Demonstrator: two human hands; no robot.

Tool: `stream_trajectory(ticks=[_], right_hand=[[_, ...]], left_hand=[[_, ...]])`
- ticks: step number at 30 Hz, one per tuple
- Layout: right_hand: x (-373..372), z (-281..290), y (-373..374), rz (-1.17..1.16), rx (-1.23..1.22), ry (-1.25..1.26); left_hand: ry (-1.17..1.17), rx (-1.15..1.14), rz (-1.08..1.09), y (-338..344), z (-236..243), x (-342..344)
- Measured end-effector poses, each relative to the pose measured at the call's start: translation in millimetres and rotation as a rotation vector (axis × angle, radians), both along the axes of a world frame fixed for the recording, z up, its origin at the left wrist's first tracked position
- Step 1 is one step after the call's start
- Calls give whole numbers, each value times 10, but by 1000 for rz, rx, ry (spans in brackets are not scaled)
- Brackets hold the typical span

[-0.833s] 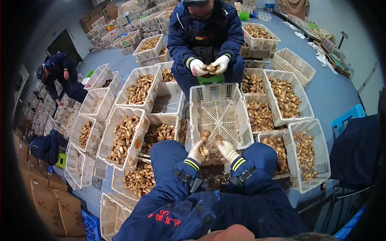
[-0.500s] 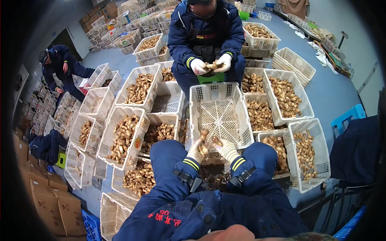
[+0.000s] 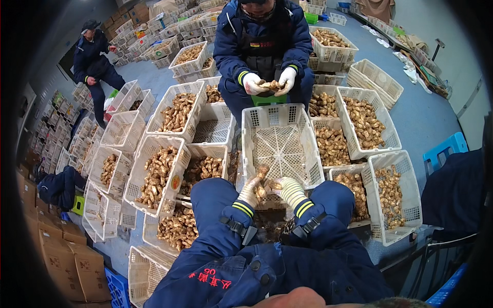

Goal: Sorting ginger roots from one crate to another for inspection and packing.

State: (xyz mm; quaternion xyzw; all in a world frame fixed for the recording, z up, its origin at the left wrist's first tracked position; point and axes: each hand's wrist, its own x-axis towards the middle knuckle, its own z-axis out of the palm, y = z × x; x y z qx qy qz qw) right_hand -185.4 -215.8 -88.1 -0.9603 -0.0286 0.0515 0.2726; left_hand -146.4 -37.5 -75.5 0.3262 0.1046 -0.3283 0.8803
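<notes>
My left hand (image 3: 249,192) in a cream glove is closed round long brown-and-cream mushrooms (image 3: 261,179), held upright at the near end of a white perforated crate (image 3: 308,141) between my knees. My right hand (image 3: 290,193), in a striped glove, is just right of it, fingers curled toward the mushrooms; whatever lies in its fingers is too small and hidden to make out. The crate's latticed bottom shows. Across it, a co-worker's gloved hands (image 3: 269,85) hold another mushroom.
Crates of mushrooms (image 3: 156,174) flank me on the left, more (image 3: 387,195) on the right. Nested white crates (image 3: 375,82) stand behind. Another person (image 3: 95,61) stands far left; someone (image 3: 59,190) is low at left. Cardboard boxes (image 3: 67,267) and a blue stool (image 3: 444,146) are at the sides.
The mushroom tip that showed in my right fingers is now hardly visible. The person at far left has straightened up and shifted. The co-worker opposite has slightly turned the held mushroom.
</notes>
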Motion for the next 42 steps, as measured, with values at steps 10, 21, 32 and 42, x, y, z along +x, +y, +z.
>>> stream_trajectory(ticks=[10, 21, 32, 42], right_hand=[[-43, 228, 30, 91, 24, 85], [-154, 156, -33, -117, 1069, 551], [-142, 255, -27, -112, 391, -178], [-27, -65, -87, -528, 1231, -14]], left_hand=[[-23, -57, -94, 66, -11, -6], [20, -29, 54, 45, -22, 36], [62, -10, 112, 13, -82, 17], [82, 59, 92, -29, -132, 18]])
